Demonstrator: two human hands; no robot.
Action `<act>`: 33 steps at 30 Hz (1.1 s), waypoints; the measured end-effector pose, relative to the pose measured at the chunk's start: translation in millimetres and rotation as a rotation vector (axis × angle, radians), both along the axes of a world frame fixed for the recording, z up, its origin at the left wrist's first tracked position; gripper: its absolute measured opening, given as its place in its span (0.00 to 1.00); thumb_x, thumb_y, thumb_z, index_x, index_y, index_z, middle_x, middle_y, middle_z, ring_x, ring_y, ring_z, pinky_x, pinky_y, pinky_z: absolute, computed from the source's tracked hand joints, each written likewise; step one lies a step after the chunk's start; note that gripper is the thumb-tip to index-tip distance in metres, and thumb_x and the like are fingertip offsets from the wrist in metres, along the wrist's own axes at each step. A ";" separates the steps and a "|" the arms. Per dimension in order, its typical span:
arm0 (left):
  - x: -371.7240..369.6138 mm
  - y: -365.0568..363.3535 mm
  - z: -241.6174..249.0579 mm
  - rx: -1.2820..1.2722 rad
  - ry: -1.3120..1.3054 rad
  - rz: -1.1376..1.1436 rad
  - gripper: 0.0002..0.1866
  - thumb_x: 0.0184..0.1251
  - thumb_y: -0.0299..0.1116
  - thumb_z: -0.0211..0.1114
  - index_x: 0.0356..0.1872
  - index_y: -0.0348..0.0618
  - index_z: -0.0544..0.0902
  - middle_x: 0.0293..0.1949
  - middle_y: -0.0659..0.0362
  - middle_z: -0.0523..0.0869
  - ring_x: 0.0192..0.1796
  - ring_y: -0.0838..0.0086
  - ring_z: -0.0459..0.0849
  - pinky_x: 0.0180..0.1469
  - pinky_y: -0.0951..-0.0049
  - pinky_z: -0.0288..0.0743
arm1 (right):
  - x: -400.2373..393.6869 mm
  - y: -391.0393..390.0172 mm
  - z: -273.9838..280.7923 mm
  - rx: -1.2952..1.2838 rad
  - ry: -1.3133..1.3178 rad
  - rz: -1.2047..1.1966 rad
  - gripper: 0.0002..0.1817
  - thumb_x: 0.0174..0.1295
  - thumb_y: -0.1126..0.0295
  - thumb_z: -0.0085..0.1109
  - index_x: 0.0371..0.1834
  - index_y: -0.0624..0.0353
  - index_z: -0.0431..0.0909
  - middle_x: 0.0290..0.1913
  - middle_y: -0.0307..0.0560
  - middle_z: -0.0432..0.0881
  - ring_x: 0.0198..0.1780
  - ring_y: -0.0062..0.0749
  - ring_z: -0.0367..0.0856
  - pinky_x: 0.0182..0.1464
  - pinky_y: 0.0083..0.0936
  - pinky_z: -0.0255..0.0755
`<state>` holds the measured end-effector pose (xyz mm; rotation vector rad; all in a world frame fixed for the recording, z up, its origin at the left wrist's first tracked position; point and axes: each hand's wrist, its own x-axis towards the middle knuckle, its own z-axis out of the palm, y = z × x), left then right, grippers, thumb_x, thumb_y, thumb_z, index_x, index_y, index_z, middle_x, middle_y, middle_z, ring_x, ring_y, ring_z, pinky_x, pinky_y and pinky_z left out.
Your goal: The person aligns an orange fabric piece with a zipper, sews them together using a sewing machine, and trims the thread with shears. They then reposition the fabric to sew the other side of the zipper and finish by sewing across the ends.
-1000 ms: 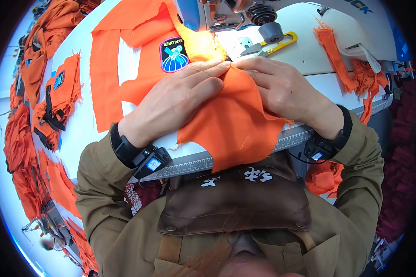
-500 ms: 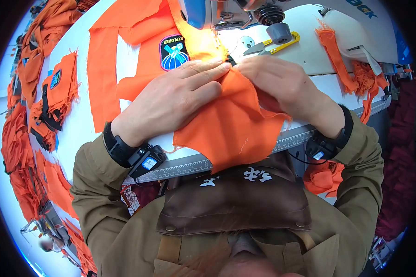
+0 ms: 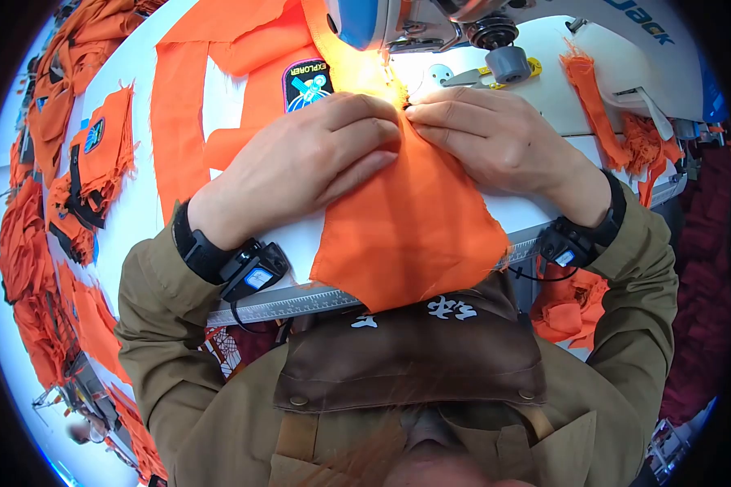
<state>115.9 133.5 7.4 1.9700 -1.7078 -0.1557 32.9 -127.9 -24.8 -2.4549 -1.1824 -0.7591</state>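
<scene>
An orange fabric piece (image 3: 410, 235) hangs from the table's front edge towards my lap, its far end beneath the lit sewing machine head (image 3: 430, 24). My left hand (image 3: 321, 154) is closed on its left side, with fingertips pressed together near the top. On the other side my right hand (image 3: 495, 142) pinches the upper right edge, its fingertips almost meeting those of the left. Just beyond my left fingers lies an orange piece with a dark "EXPLORER" patch (image 3: 307, 85), partly covered by that hand. The needle area is hard to see in the glare.
Yellow-handled thread snips (image 3: 508, 73) lie behind my right hand. Frayed orange strips (image 3: 589, 105) rest at the right of the white table. More patched orange pieces (image 3: 105, 146) lie at the left. A ruler tape (image 3: 300, 306) runs along the front edge.
The orange fabric has been smoothed out and hangs flatter. My right fingers have come round onto its edge, and my left fingers have curled more. The snips look shifted slightly right.
</scene>
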 end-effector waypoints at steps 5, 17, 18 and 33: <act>1.0 -1.5 -12.4 -0.086 -0.164 0.016 0.19 0.69 0.25 0.73 0.60 0.37 0.87 0.57 0.53 0.87 0.57 0.56 0.88 0.57 0.59 0.85 | 0.6 0.4 0.4 0.003 0.018 0.002 0.10 0.58 0.73 0.65 0.41 0.65 0.85 0.46 0.44 0.86 0.51 0.38 0.88 0.49 0.31 0.86; 1.9 2.3 -18.0 -0.108 -0.143 0.006 0.21 0.67 0.22 0.73 0.62 0.37 0.87 0.56 0.53 0.87 0.56 0.56 0.88 0.58 0.59 0.85 | 1.2 0.1 0.3 0.024 0.015 0.011 0.10 0.58 0.74 0.66 0.42 0.63 0.85 0.48 0.42 0.88 0.52 0.37 0.89 0.49 0.31 0.87; 2.0 2.1 -18.1 -0.105 -0.143 0.007 0.21 0.67 0.22 0.73 0.62 0.38 0.87 0.56 0.53 0.87 0.56 0.56 0.88 0.58 0.59 0.85 | 1.4 0.0 0.4 0.028 0.019 0.008 0.10 0.58 0.74 0.66 0.43 0.63 0.85 0.48 0.42 0.88 0.52 0.37 0.89 0.49 0.31 0.87; 17.5 1.5 -23.2 -0.080 -0.100 0.108 0.20 0.73 0.24 0.69 0.65 0.43 0.86 0.56 0.53 0.87 0.55 0.57 0.87 0.57 0.61 0.84 | 11.2 -8.5 -4.4 -0.018 0.123 -0.077 0.18 0.63 0.73 0.63 0.57 0.58 0.84 0.53 0.42 0.87 0.51 0.38 0.89 0.53 0.34 0.84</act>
